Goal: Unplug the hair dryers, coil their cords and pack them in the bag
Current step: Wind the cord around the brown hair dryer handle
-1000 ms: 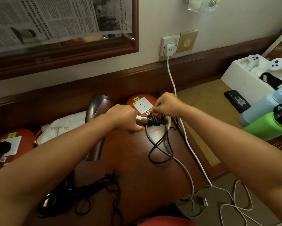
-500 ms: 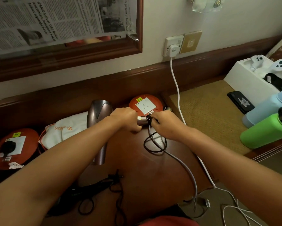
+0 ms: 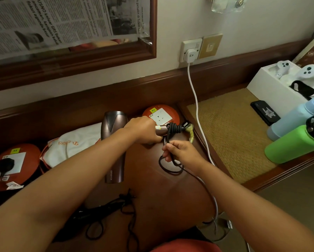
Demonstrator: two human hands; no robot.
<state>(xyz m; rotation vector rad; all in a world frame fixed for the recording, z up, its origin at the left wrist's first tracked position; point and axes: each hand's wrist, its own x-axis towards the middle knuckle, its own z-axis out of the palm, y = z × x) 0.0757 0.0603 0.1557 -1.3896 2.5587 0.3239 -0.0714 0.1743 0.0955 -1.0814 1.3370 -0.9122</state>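
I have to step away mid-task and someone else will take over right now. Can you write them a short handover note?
Left hand grips the handle of the brown hair dryer, which lies on the wooden desk.
Right hand pinches its dark cord; a few turns are wound at the handle end, and a loose loop lies on the desk.
A black dryer lies near the front edge, cord uncoiled.
The white bag sits behind the left arm, by the wall.
Done: the brown dryer looks unplugged.
Left: finish this coil, coil the black dryer's cord, pack both.

A hotel-like room: wood-framed mirror [image 3: 70,57], wall socket [image 3: 191,49], woven-topped desk [image 3: 230,131].
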